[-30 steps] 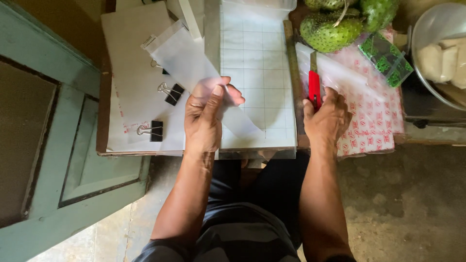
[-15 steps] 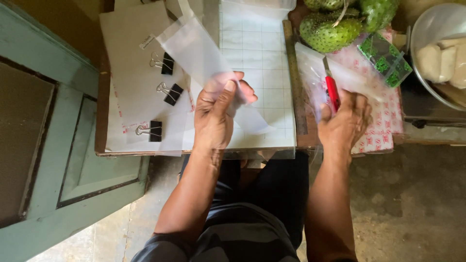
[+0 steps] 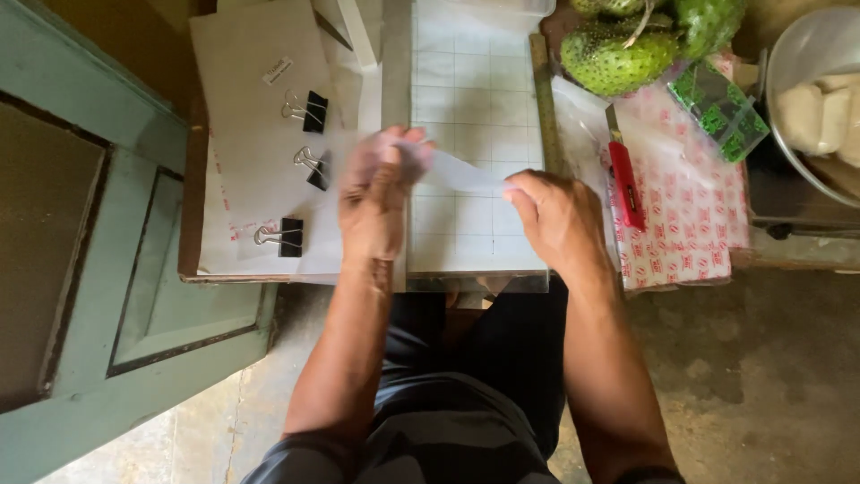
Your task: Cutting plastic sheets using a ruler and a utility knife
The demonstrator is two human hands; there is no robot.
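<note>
My left hand [image 3: 374, 195] and my right hand [image 3: 557, 215] each pinch one end of a clear plastic sheet [image 3: 466, 173], held just above a white gridded cutting mat [image 3: 475, 99]. The sheet is blurred by motion. A red utility knife [image 3: 624, 178] lies to the right of my right hand, on a stack of red-printed plastic bags [image 3: 694, 215]. A long ruler [image 3: 542, 103] runs along the mat's right edge.
Three black binder clips [image 3: 305, 166] pin white sheets on a board to the left. Green bumpy fruits [image 3: 623, 54], a green-patterned packet [image 3: 721, 108] and a metal bowl [image 3: 811, 90] with white lumps sit at the upper right. A green door panel [image 3: 81, 251] is at left.
My right hand put the red knife down on the printed bags and moved left to take the sheet's free end. My left hand lowered the sheet toward the mat.
</note>
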